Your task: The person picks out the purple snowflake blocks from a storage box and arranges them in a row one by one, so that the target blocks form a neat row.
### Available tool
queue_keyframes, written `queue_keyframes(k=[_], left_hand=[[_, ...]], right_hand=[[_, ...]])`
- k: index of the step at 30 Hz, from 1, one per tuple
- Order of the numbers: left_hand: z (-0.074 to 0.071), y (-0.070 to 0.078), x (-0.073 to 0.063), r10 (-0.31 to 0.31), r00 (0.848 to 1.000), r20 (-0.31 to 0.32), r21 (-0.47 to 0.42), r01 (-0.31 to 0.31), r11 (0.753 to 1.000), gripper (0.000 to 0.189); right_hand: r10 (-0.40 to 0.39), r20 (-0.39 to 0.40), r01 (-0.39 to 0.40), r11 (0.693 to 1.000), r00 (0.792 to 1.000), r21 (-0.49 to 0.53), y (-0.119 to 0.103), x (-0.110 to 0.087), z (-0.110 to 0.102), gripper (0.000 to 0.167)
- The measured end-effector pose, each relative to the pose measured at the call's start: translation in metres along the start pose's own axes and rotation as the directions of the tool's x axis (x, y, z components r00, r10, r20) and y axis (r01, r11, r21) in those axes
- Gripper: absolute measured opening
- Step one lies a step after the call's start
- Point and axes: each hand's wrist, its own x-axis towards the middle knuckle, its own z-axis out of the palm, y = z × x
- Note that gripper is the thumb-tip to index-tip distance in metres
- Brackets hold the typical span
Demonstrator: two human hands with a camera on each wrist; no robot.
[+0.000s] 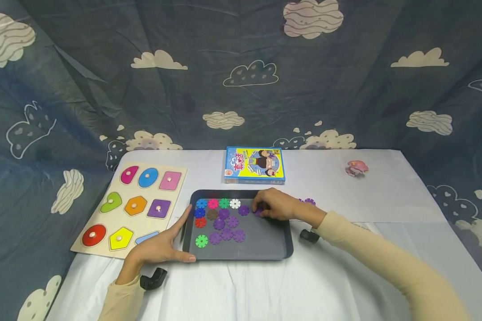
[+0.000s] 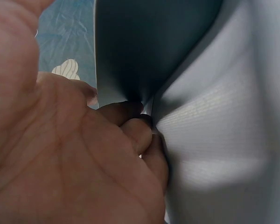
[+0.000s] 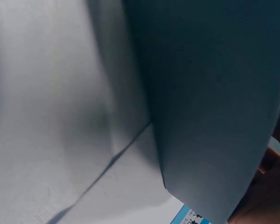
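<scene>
A dark grey tray (image 1: 261, 245) lies on the white cloth, holding several notched plastic discs. My left hand (image 1: 160, 245) grips the tray's near left corner, thumb at the front edge and forefinger along the left side. In the left wrist view the left hand's other fingers (image 2: 137, 133) bend against the tray's outer wall (image 2: 144, 46). Over the tray's far right part, my right hand (image 1: 277, 204) pinches a purple notched disc (image 1: 259, 212), partly hidden by the fingers. More purple discs (image 1: 226, 234) lie left of it, with a blue disc (image 1: 201, 203) and a white disc (image 1: 234, 203) in the top row.
A wooden shape puzzle board (image 1: 144, 223) lies left of the tray. Behind the tray is a yellow and blue box (image 1: 255, 166). A small pink toy (image 1: 356, 168) sits at the back right. Purple discs (image 1: 310, 201) lie on the cloth beyond the right forearm.
</scene>
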Motion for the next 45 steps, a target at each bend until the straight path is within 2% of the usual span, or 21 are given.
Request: queue_keyframes(k=[9,16,22,28,32,35,45], left_hand=[[-0.001,0.002,0.000,0.000,1.000,-0.003,0.001,0.000,1.000,0.132],[0.000,0.002,0.001,-0.002,1.000,-0.002,0.001,0.002,1.000,0.132],[0.000,0.002,0.001,-0.007,1.000,0.000,-0.004,0.007,1.000,0.132],[0.000,0.002,0.000,-0.012,1.000,-0.001,0.000,0.012,1.000,0.132],[0.000,0.002,0.000,-0.011,1.000,-0.001,-0.004,0.011,1.000,0.132],[0.001,0.002,0.000,-0.010,1.000,-0.002,-0.006,0.010,1.000,0.132],[0.000,0.001,-0.001,0.010,1.000,0.000,-0.006,-0.010,1.000,0.133]], right_hand=[[-0.006,-0.032,0.004,0.999,0.999,-0.038,0.000,-0.003,0.001,0.019],[-0.048,-0.055,0.043,0.995,0.997,-0.091,-0.007,-0.005,0.003,0.019],[-0.030,-0.050,0.026,0.997,0.998,-0.077,-0.006,-0.005,0.004,0.019],[-0.018,-0.030,0.017,0.999,0.999,-0.034,-0.001,-0.005,0.005,0.016],[-0.002,-0.029,0.003,0.999,1.000,0.042,0.001,-0.007,0.003,0.016],[0.015,-0.037,-0.011,0.995,0.999,0.102,-0.001,-0.009,-0.001,0.017],[0.027,-0.098,-0.007,0.980,0.995,0.197,0.000,-0.019,-0.007,0.017]])
